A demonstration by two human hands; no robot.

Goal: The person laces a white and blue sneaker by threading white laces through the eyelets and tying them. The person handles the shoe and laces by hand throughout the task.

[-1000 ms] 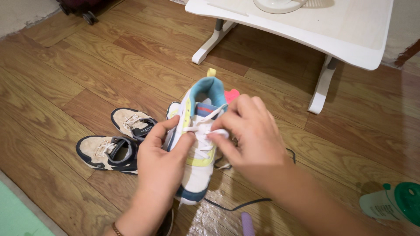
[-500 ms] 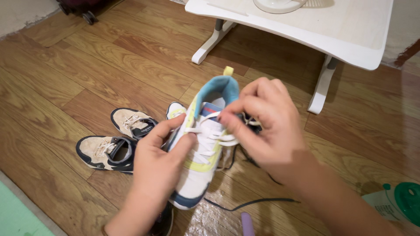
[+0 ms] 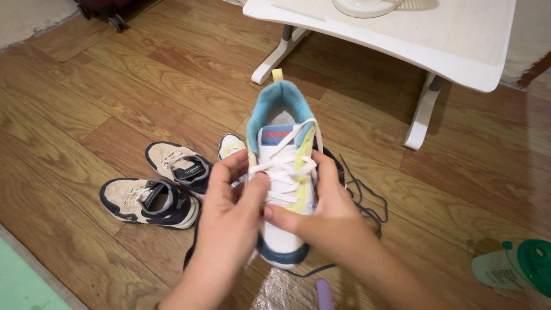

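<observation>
A white sneaker (image 3: 284, 149) with a blue collar, yellow trim and white laces is held up over the wooden floor, toe toward me. My left hand (image 3: 232, 209) grips its left side, thumb and fingers pinching the laces near the middle. My right hand (image 3: 324, 215) holds the right side, its thumb pressed on the laces. Behind the sneaker the toe of a second white shoe (image 3: 231, 146) shows on the floor.
A pair of beige and navy sneakers (image 3: 158, 186) lies on the floor at left. A dark loose lace (image 3: 364, 201) trails at right. A low white table (image 3: 402, 34) stands behind. A green-capped bottle (image 3: 516, 267) lies at lower right, a purple object (image 3: 325, 294) near the bottom edge.
The sneaker has been lifted closer to me. My right hand came down from pulling the lace at the upper eyelets to the shoe's right side.
</observation>
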